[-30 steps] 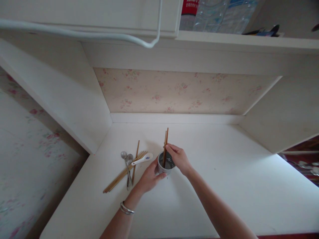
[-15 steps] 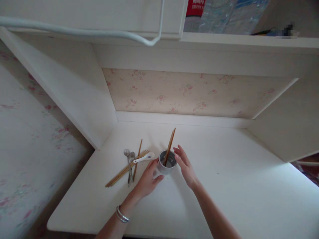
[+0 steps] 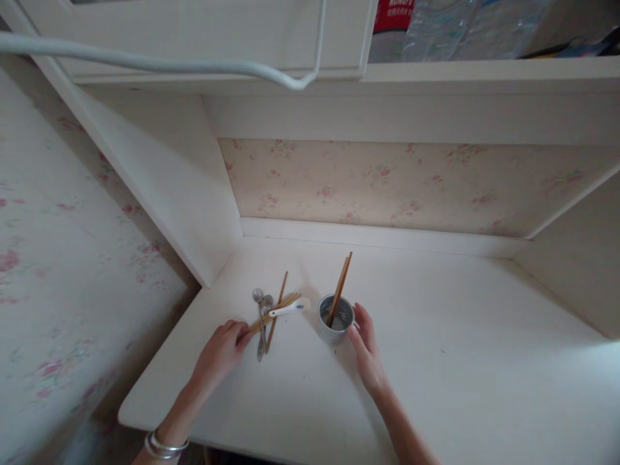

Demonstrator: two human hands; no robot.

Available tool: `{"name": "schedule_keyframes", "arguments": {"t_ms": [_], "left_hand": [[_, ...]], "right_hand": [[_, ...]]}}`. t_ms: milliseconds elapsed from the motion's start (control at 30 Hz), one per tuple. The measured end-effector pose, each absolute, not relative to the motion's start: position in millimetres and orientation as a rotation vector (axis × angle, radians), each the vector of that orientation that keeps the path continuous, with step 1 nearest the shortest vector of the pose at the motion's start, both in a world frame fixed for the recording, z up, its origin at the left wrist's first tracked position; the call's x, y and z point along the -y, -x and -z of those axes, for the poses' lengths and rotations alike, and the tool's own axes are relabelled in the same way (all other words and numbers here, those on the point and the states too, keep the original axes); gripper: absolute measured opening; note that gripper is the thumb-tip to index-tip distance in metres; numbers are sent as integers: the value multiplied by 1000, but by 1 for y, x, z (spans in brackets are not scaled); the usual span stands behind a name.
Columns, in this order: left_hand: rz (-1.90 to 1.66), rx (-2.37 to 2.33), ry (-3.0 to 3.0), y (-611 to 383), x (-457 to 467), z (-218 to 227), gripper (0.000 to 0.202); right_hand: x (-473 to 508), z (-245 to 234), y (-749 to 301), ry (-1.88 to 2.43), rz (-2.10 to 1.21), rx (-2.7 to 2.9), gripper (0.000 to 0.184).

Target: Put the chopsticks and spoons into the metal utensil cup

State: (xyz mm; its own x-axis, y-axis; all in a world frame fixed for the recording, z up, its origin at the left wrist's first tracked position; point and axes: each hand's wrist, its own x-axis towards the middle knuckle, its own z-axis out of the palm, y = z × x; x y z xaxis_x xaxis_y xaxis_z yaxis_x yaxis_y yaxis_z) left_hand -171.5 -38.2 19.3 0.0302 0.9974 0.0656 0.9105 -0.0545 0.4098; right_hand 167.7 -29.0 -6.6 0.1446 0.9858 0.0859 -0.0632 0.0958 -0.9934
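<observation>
My left hand [image 3: 223, 349] is closed around the near ends of a bundle of chopsticks [image 3: 261, 323] lying on the desk. Two metal spoons [image 3: 262, 323] and a single chopstick [image 3: 278, 311] cross that bundle. A white ceramic spoon [image 3: 289, 307] rests over its far end. To the right stands a grey metal cup [image 3: 333, 332] with holes in its inner wall, upright on the desk. A few chopsticks [image 3: 340, 287] lean inside it. At the cup's right side, my right hand [image 3: 367, 352] grips it between thumb and fingers.
The white desk [image 3: 460, 400] has a side panel [image 3: 165, 187] on the left and a low back ledge [image 3: 387, 237]. Overhead are a cabinet [image 3: 217, 39] and a shelf [image 3: 484, 70] holding plastic-wrapped bottles. A white tube [image 3: 169, 63] crosses the upper left.
My left hand has left the cup and moved left onto the chopstick bundle. My right hand has closed on the cup's right side. The view has shifted slightly.
</observation>
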Motion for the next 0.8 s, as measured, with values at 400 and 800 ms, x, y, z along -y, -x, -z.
{"name": "schedule_keyframes", "arguments": {"t_ms": [400,800], "left_hand": [[-321,-1897,-1782,150,11,-29,41],[-68,-1994,-1839,149,32,-101,39]], "right_hand": [[33,10,-166,1094,-1126,1084,57],[34,12,-166,1101,-1108,1132,54]]}}
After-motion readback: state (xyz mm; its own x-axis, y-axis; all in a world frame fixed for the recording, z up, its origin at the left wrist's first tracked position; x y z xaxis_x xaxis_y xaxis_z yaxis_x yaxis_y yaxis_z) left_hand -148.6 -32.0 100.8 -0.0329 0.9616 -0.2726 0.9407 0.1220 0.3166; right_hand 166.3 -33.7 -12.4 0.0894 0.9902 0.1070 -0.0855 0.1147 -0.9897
